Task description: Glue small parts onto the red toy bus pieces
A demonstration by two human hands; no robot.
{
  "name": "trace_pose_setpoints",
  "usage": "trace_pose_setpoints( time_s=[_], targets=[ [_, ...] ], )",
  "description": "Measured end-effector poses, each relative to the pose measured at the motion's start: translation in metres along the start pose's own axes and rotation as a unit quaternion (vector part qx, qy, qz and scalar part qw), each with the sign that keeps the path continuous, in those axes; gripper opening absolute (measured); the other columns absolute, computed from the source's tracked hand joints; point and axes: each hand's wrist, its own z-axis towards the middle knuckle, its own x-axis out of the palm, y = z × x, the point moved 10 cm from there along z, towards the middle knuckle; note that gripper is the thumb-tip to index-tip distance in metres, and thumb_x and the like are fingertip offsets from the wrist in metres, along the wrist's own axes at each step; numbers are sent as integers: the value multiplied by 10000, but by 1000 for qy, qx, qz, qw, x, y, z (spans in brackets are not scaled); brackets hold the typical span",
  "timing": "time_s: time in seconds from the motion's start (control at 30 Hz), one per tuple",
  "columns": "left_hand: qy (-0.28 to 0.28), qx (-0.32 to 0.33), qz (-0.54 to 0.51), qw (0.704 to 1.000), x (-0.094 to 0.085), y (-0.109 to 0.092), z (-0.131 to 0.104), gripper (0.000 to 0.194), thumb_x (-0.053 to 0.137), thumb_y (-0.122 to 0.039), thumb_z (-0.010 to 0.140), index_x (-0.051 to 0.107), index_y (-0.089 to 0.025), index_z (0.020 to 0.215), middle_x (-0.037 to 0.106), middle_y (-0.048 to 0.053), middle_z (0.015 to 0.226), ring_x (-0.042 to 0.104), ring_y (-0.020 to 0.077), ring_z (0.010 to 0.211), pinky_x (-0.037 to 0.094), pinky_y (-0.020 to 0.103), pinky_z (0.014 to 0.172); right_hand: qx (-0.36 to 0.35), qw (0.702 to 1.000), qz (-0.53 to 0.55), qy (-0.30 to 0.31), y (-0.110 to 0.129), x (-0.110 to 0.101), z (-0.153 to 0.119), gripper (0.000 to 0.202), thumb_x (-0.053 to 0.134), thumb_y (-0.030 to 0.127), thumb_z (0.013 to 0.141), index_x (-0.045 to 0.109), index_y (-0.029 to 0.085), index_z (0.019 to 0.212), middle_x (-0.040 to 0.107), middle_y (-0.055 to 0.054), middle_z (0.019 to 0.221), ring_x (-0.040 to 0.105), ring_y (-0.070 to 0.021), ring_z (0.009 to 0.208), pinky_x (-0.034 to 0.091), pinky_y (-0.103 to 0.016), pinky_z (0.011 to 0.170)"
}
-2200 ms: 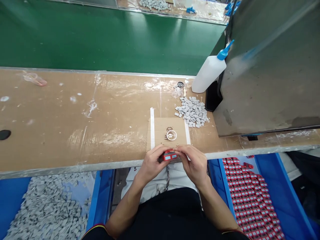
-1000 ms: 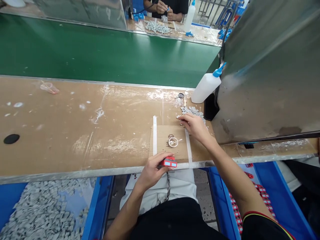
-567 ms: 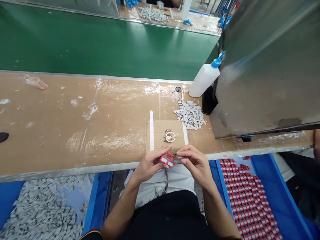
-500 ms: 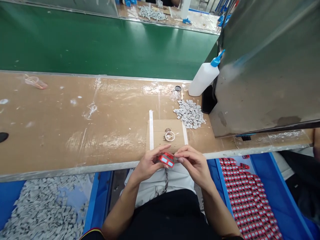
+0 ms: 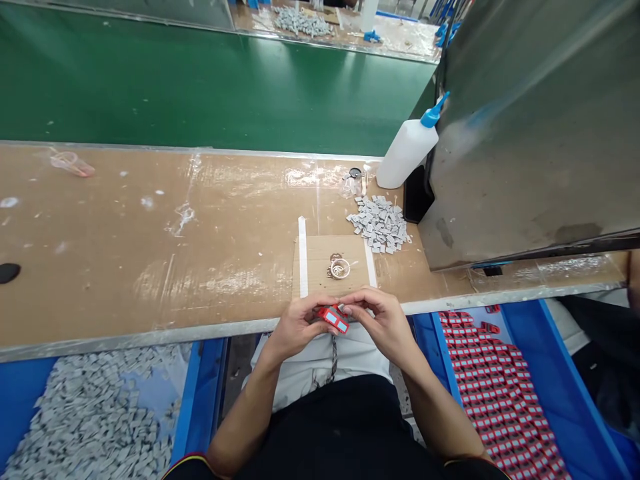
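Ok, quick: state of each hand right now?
Left hand: closed, holding the red piece.
Right hand: at the red piece's edge; open or closed can't be told.

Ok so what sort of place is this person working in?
Probably a factory assembly line: matching red pieces sit in rows in one blue bin, small gray parts fill another, and a long green surface, perhaps a conveyor, runs beyond the workbench.

Right grip back from grey pile, now at red piece
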Motion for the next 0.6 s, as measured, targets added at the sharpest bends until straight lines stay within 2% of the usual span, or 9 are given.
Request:
trace_pose_setpoints(
  time_s=[0.17,0.3,0.4,0.6],
  targets=[
    [-2,25,53,998,-1,-3,0,385,913,-400,712,795,-175,1002,822,116,998,774,237,904,623,312,805,17,1000,-7,19,-6,1,0,176,714,346,913,770,186,866,780,-56,830,707,-184,739,542,-287,679],
    [2,46,79,996,0,-5,-1,334,878,-408,758,787,-186,990,824,121,1034,780,242,906,627,324,802,-13,999,-46,19,1,1,0,154,684,290,935,749,191,836,741,-38,787,664,-162,692,513,-269,651],
    [1,55,126,990,1,-7,-3,292,858,-362,786,775,-189,1006,823,103,1017,778,234,886,622,313,782,-33,994,-100,21,8,2,-2,182,658,265,956,711,193,798,672,-19,731,610,-150,654,471,-257,615],
    [-7,58,209,976,3,-13,-6,238,806,-272,833,727,-192,1043,804,46,928,766,194,786,603,274,725,-64,981,-181,26,20,8,-8,216,580,196,1003,653,197,800,591,-12,747,583,-148,664,438,-253,619]
  ],
)
